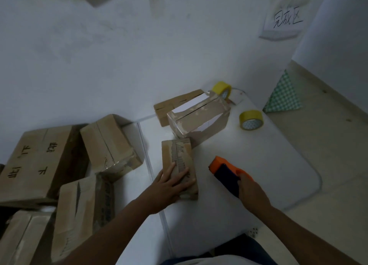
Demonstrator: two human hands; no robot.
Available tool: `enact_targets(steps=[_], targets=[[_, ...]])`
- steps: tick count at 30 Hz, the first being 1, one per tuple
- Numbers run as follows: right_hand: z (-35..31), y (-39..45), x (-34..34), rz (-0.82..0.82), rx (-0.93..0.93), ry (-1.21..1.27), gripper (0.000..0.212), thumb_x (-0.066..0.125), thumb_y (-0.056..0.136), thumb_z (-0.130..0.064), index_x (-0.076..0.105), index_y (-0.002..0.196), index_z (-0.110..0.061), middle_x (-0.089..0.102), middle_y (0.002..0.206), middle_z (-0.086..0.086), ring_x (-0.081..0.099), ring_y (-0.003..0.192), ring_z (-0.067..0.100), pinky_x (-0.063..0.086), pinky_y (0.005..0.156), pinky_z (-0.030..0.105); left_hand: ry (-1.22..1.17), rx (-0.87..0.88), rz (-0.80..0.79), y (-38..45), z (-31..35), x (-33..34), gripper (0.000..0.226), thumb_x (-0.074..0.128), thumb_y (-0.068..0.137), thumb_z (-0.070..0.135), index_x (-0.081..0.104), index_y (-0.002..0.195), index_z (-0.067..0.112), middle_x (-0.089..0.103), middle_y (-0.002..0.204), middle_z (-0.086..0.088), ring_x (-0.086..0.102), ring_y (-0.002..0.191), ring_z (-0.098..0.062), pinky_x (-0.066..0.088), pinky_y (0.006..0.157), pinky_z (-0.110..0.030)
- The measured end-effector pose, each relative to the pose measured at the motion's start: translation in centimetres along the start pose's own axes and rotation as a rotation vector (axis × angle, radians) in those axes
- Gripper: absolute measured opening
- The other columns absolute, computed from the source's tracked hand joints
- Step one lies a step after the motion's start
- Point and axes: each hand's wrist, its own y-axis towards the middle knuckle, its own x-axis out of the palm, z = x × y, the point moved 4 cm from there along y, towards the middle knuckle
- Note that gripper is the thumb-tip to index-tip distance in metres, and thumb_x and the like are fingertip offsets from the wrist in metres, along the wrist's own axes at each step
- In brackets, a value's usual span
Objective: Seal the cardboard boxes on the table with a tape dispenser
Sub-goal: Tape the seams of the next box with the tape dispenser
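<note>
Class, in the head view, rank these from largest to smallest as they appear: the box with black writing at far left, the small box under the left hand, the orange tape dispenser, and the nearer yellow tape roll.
1. Box with black writing
2. Small box
3. Orange tape dispenser, partly hidden by the right hand, so unsure against the small box
4. Nearer yellow tape roll, though farther away

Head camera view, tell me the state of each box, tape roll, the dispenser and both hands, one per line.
Small box: flaps closed, flat on the table, under the left hand.
Left hand: fingers spread, pressing on the small box.
Tape dispenser: gripped, off the box.
Right hand: gripping the tape dispenser.
Far box: closed, top seam visible.
Near tape roll: standing on edge.
Far tape roll: behind the far box.
</note>
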Motion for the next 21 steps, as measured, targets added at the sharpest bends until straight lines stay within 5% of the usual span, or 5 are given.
enact_targets(steps=[7, 9, 12, 15, 21], targets=[[-1.3, -1.1, -3.3, 0.022, 0.041, 0.353, 0.026, 0.046, 0.101, -0.025, 0.052, 0.081, -0.009, 0.056, 0.072, 0.011, 0.048, 0.059, 0.016, 0.036, 0.056, 0.028, -0.115, -0.114, 0.020, 1.0, -0.2, -2.7, 0.076, 0.048, 0.097, 0.053, -0.003, 0.154, 0.046, -0.028, 0.159, 0.011, -0.025, 0.148, -0.025, -0.006, 0.120, -0.053], [-2.4, -1.4, -4.5, 0.052, -0.025, 0.295, 0.036, 0.051, 0.098, -0.039, 0.053, 0.078, -0.009, 0.058, 0.071, 0.011, 0.051, 0.058, 0.015, 0.037, 0.055, 0.025, -0.422, -0.169, 0.206, 1.3, 1.2, -5.3, 0.054, 0.049, 0.099, 0.046, 0.029, 0.149, 0.044, 0.010, 0.162, 0.017, 0.014, 0.150, -0.016, 0.023, 0.120, -0.035], [-3.9, -1.8, -6.1, 0.095, -0.111, 0.246, 0.035, 0.052, 0.096, -0.044, 0.056, 0.077, -0.015, 0.060, 0.070, 0.001, 0.058, 0.061, 0.010, 0.039, 0.052, 0.017, -1.224, -0.408, 0.313, 1.2, 2.5, -7.2, 0.022, 0.051, 0.101, 0.036, 0.054, 0.111, 0.055, 0.056, 0.122, 0.026, 0.058, 0.110, -0.006, 0.050, 0.082, -0.014], [-5.3, -2.3, -6.9, 0.096, -0.173, 0.258, 0.033, 0.051, 0.096, -0.043, 0.056, 0.076, -0.018, 0.058, 0.066, -0.003, 0.057, 0.059, 0.008, 0.037, 0.052, 0.015, -1.739, -0.600, 0.122, 1.2, 3.7, -6.5, 0.027, 0.056, 0.098, 0.041, 0.060, 0.122, 0.027, 0.069, 0.116, -0.006, 0.068, 0.103, -0.019, 0.057, 0.083, -0.030], [-6.8, -2.9, -6.9, 0.069, -0.229, 0.230, 0.028, 0.052, 0.097, -0.039, 0.058, 0.080, -0.018, 0.063, 0.073, -0.002, 0.062, 0.067, 0.011, 0.044, 0.058, 0.021, -2.049, -0.688, 0.191, 1.3, 4.0, -6.2, 0.037, 0.063, 0.094, 0.037, 0.054, 0.126, 0.021, 0.073, 0.110, -0.011, 0.070, 0.104, -0.023, 0.057, 0.091, -0.036]])
